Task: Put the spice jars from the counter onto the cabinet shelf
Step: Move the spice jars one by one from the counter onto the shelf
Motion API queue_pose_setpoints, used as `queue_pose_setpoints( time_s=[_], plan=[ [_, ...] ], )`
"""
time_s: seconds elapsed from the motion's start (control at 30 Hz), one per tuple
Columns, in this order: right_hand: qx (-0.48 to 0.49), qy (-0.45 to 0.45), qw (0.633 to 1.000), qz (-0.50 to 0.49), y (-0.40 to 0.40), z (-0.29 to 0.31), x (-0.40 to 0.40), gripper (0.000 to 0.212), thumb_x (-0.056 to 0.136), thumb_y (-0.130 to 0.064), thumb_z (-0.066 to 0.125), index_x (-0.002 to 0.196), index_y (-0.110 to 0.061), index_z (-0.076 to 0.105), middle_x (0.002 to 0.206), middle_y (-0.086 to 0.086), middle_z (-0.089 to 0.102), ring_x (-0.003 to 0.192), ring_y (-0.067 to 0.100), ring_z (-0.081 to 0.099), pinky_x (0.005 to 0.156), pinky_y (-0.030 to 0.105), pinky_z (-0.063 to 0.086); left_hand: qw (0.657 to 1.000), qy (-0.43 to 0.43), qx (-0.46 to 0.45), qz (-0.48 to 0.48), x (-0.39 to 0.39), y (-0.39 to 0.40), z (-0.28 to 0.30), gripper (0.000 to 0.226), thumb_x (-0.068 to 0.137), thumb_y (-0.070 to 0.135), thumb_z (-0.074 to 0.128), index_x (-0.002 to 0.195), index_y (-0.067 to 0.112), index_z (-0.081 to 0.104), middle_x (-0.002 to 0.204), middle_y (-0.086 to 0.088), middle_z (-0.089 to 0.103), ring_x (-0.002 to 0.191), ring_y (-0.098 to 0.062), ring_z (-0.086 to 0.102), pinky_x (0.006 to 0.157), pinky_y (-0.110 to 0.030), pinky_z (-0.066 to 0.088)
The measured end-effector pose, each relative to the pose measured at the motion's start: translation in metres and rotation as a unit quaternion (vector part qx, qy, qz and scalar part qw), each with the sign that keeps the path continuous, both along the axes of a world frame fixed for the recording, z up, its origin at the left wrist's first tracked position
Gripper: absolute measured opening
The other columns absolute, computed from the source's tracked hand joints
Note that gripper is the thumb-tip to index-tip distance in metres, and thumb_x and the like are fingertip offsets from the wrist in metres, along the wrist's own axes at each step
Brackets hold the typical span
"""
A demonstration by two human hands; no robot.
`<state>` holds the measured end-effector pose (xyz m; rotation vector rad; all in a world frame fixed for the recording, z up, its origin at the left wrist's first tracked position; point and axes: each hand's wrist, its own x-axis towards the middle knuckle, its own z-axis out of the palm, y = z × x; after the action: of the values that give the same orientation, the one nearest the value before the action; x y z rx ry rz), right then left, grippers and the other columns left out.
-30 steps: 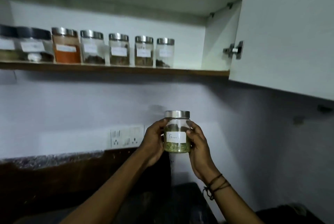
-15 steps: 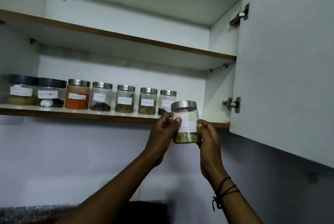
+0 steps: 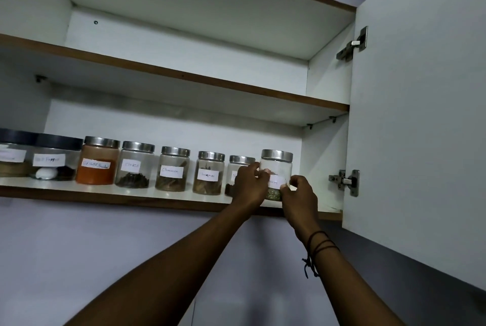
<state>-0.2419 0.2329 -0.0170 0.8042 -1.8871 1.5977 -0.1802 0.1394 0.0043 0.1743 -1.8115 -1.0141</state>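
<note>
A clear fennel jar (image 3: 276, 167) with a steel lid and a white label sits at the right end of the jar row on the lower cabinet shelf (image 3: 131, 195). My left hand (image 3: 249, 185) grips its left side and my right hand (image 3: 299, 200) pinches its lower right side. Green seeds fill its bottom. To its left stand several labelled jars: a half-hidden one (image 3: 238, 171), a cinnamon jar (image 3: 209, 175), another brown-spice jar (image 3: 172, 169), a cloves jar (image 3: 135, 165) and an orange powder jar (image 3: 97, 161).
Two wide black-lidded jars (image 3: 56, 158) stand at the shelf's far left. The open cabinet door (image 3: 420, 120) hangs on the right, its hinges (image 3: 345, 182) close to my right hand. The upper shelf (image 3: 184, 75) holds nothing visible. A pale wall lies below.
Both hands have lifted the fennel jar from below the shelf up onto its right end, beside the row. The view has tilted upward, showing the upper shelf.
</note>
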Motion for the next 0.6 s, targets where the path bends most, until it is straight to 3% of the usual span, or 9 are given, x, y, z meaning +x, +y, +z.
queue_pose_setpoints(
  time_s=[0.13, 0.23, 0.3, 0.43, 0.6],
  plan=[
    [0.109, 0.011, 0.994, -0.031, -0.004, 0.017, -0.029, 0.018, 0.093, -0.011, 0.052, 0.110, -0.007, 0.055, 0.113, 0.013, 0.062, 0.096, 0.026, 0.058, 0.077, 0.032, 0.046, 0.998, -0.066, -0.011, 0.005, -0.023, -0.005, 0.000, 0.023, 0.095, 0.017, 0.050, 0.115, 0.013, 0.061, 0.113, -0.004, 0.065, 0.108, -0.025, 0.061, 0.083, -0.031, 0.048],
    [0.154, 0.020, 0.988, -0.029, -0.005, 0.025, -0.047, 0.023, 0.091, -0.004, 0.051, 0.114, -0.001, 0.053, 0.116, 0.018, 0.060, 0.103, 0.033, 0.058, 0.083, 0.037, 0.048, 0.992, -0.118, -0.044, 0.014, -0.036, -0.009, 0.001, 0.032, 0.094, 0.018, 0.052, 0.125, 0.011, 0.056, 0.124, -0.009, 0.063, 0.112, -0.028, 0.059, 0.092, -0.036, 0.049],
    [0.163, 0.014, 0.986, -0.029, -0.006, 0.024, -0.056, 0.024, 0.090, -0.002, 0.050, 0.114, 0.002, 0.052, 0.118, 0.020, 0.060, 0.105, 0.035, 0.057, 0.086, 0.038, 0.048, 0.989, -0.136, -0.065, 0.001, -0.043, -0.008, 0.002, 0.035, 0.093, 0.015, 0.053, 0.128, 0.010, 0.055, 0.127, -0.012, 0.062, 0.113, -0.030, 0.059, 0.097, -0.042, 0.050],
    [0.170, -0.002, 0.985, -0.018, -0.010, 0.020, -0.068, 0.026, 0.088, -0.001, 0.053, 0.114, 0.002, 0.050, 0.120, 0.020, 0.058, 0.108, 0.035, 0.057, 0.091, 0.042, 0.049, 0.978, -0.185, -0.098, 0.024, -0.053, -0.009, 0.003, 0.034, 0.090, 0.014, 0.055, 0.123, 0.007, 0.052, 0.127, -0.014, 0.059, 0.114, -0.032, 0.057, 0.091, -0.037, 0.048],
    [0.185, 0.009, 0.982, -0.025, -0.014, 0.016, -0.073, 0.026, 0.088, -0.003, 0.056, 0.113, 0.001, 0.049, 0.116, 0.021, 0.059, 0.104, 0.035, 0.057, 0.082, 0.036, 0.046, 0.973, -0.209, -0.092, 0.023, -0.057, -0.014, 0.002, 0.036, 0.089, 0.020, 0.057, 0.123, 0.008, 0.049, 0.129, -0.014, 0.056, 0.114, -0.031, 0.056, 0.085, -0.033, 0.044]
  ],
)
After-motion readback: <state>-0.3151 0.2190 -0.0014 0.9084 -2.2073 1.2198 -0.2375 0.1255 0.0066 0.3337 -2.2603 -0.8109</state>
